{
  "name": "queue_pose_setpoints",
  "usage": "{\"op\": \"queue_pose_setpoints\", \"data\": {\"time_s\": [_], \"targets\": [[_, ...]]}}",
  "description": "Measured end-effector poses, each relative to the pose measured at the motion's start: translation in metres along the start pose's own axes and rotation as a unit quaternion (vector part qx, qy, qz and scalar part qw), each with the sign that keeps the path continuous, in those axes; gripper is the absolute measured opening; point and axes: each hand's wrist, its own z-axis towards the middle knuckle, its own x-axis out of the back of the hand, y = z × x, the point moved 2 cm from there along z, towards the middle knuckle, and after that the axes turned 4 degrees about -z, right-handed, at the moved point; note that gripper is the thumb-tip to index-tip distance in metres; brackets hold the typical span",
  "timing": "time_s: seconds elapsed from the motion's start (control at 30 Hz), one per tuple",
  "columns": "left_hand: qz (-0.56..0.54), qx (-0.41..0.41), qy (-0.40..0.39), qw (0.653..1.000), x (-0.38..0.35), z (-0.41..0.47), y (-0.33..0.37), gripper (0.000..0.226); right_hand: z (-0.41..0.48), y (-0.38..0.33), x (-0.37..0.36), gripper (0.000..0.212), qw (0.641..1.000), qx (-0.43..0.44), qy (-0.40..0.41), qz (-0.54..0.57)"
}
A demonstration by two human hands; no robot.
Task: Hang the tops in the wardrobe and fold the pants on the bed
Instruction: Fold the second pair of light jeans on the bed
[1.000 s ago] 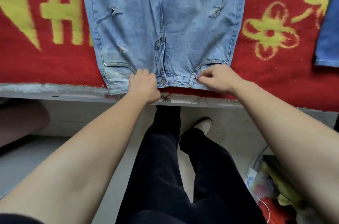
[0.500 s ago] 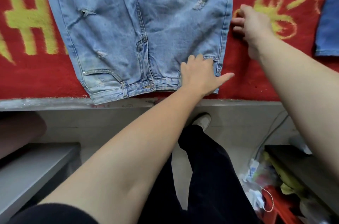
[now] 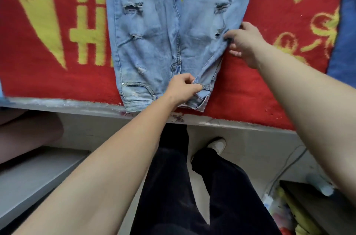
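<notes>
The jeans (image 3: 150, 42) are laid flat on the bed (image 3: 57, 102), with the waistband at 6 o'clock, just at the bed's edge, and the legs running to 12 o'clock. The waistband is pinched near its middle by the left hand (image 3: 183, 88), with the fingers curled on the cloth. The outer seam of the right half, at about 2 o'clock from there, is gripped by the right hand (image 3: 244, 42). That edge is lifted and rolled inward, so it is judged that one half is being brought over the other for a lengthwise fold. The two grips seem placed to keep the edge straight. How far the right fingers go under the cloth cannot be well seen.

The denim is light blue and rather stiff, with frayed rips and stitched seams. The blanket (image 3: 250, 90) under it is a thick red pile with yellow figures, which probably keeps the cloth from sliding. A darker blue cloth (image 3: 344, 42) lies at 3 o'clock.
</notes>
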Motion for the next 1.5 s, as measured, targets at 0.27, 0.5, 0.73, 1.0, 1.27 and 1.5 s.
{"op": "queue_pose_setpoints", "data": {"time_s": [0.27,0.5,0.73,1.0,1.27,1.5], "targets": [[-0.071,0.039,0.13,0.988,0.121,-0.016,-0.043,0.031,-0.004,-0.083,-0.15,0.031,0.979,0.139,-0.067,-0.137],[-0.013,0.117,0.18,0.977,0.183,0.011,-0.117,0.026,0.005,-0.082,-0.276,0.051,0.924,0.222,-0.13,-0.281],[0.019,0.176,0.075,0.981,0.198,0.036,-0.13,0.024,0.029,-0.069,-0.302,0.065,0.909,0.108,-0.227,-0.334],[0.059,0.076,0.223,0.97,0.219,0.058,-0.073,0.012,0.039,-0.104,-0.238,0.037,0.888,0.273,0.018,-0.368],[0.215,-0.011,0.285,0.934,0.226,0.133,-0.013,0.037,0.072,-0.106,-0.208,0.054,0.767,0.32,0.167,-0.53],[0.185,0.081,0.32,0.926,0.233,0.142,-0.01,0.026,0.098,-0.118,-0.203,0.051,0.707,0.311,0.056,-0.632]]}}
